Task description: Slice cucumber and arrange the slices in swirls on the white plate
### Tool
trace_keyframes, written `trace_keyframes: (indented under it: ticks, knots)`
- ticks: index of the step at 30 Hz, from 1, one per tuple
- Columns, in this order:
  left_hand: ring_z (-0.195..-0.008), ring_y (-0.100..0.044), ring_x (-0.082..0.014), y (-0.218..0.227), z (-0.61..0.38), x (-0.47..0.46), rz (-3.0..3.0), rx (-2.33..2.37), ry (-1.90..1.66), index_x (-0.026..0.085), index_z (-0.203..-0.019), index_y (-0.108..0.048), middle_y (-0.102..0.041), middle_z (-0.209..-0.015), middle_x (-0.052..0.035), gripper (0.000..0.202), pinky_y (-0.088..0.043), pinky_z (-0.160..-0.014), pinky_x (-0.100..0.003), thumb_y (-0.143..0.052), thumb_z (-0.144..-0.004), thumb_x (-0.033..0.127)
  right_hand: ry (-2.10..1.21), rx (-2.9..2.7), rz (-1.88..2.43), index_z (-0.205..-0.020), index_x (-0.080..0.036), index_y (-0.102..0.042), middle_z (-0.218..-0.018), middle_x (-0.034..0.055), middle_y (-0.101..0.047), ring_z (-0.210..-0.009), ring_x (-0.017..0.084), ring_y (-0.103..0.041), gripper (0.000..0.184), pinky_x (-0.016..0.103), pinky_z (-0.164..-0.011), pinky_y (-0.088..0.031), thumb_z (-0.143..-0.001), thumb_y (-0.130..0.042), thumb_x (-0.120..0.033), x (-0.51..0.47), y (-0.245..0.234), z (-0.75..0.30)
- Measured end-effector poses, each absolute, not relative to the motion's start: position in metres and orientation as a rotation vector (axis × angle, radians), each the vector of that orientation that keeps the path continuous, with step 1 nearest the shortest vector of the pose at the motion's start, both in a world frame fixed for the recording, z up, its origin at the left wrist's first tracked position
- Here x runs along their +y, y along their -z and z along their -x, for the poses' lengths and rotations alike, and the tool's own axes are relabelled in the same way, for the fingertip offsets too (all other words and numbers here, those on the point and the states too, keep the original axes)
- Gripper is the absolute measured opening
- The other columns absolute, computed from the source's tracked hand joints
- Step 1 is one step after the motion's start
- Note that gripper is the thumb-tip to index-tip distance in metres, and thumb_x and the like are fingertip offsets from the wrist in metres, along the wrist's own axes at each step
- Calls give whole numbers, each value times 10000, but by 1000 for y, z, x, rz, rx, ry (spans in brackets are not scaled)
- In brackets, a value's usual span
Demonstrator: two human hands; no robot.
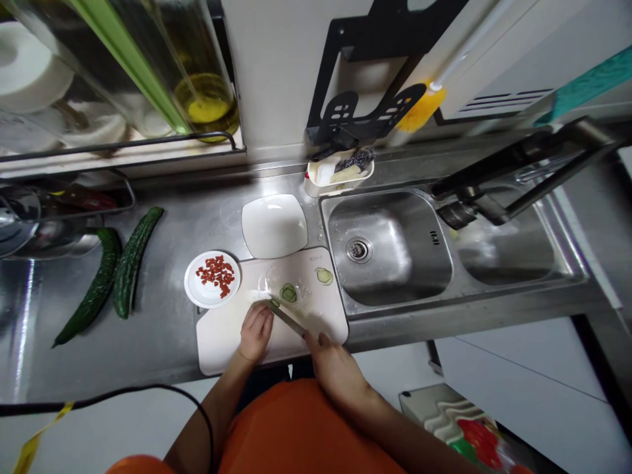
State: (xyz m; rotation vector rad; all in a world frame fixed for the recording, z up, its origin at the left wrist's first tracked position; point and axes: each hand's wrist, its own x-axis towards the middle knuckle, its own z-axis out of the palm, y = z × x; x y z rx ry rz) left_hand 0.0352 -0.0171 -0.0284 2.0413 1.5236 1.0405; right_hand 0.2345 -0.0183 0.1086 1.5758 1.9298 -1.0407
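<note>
My right hand is closed around the handle of a kitchen knife, whose blade slants up and left across the white cutting board. At the blade's far end my left hand rests on the board with curled fingers. A bit of green cucumber shows at its fingertips; the rest is hidden by the hand and blade. Just beyond lies a cluster of cucumber slices, and more pale slices lie near the board's right edge.
A white plate sits behind the board, and a small round plate holds chopped red pieces. Two whole cucumbers lie at the left. To the right is a double sink with a dark faucet. A sponge holder stands behind.
</note>
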Motion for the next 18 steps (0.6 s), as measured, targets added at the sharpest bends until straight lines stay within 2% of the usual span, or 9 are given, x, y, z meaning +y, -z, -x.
trace_keyframes:
  ticks: [9, 18]
  knots:
    - [-991, -608, -185, 28, -36, -17, -1995, 1508, -1057, 164, -984, -616, -645, -987, -81, 192, -503, -939, -419, -550, -829, 73, 1033, 1898, -1562, -1276, -195, -479, -1011, 104, -630, -777, 221, -657, 511, 265, -606, -421, -829, -311, -10, -17, -110, -232]
    - [-979, -613, -183, 29, -36, -16, -1998, 1508, -1062, 169, -974, -621, -651, -967, -75, 181, -511, -928, -417, -546, -834, 81, 1047, 1894, -1565, -1236, -191, -498, -986, 101, -634, -777, 205, -652, 481, 254, -618, -418, -842, -296, -2, -16, -110, -231]
